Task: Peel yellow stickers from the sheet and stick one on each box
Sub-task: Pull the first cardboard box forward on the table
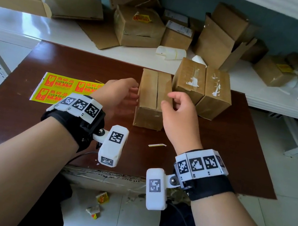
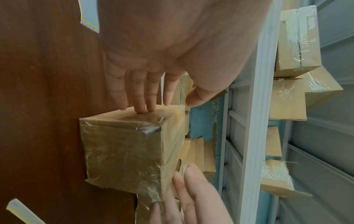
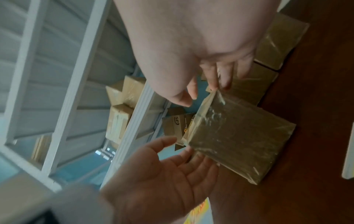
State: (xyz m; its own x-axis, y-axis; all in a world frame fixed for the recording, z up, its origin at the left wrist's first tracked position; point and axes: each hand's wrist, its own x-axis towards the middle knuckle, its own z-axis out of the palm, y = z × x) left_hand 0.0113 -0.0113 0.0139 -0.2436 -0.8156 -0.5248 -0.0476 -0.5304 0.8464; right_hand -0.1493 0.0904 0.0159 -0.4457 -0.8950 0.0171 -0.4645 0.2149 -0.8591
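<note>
A taped cardboard box (image 1: 152,97) stands in the middle of the brown table (image 1: 25,111), with no sticker on the faces I see. My left hand (image 1: 127,93) lies against its left side with straight fingers (image 2: 141,97). My right hand (image 1: 170,101) is at its right top edge, its fingers (image 3: 220,78) loosely bent and touching the box (image 3: 239,136), thumb clear of it. Neither hand holds a sticker. The yellow sticker sheet (image 1: 65,88) lies flat to the left. Two more bare boxes (image 1: 189,80) (image 1: 215,94) stand side by side just right of the first.
A thin sticker scrap (image 1: 157,145) lies on the table near my right wrist. On the white shelf (image 1: 20,24) behind are curled white backing paper (image 1: 170,53), open cartons, and boxes bearing yellow stickers (image 1: 139,25) (image 1: 275,71). Crumpled scraps (image 1: 102,198) lie on the floor.
</note>
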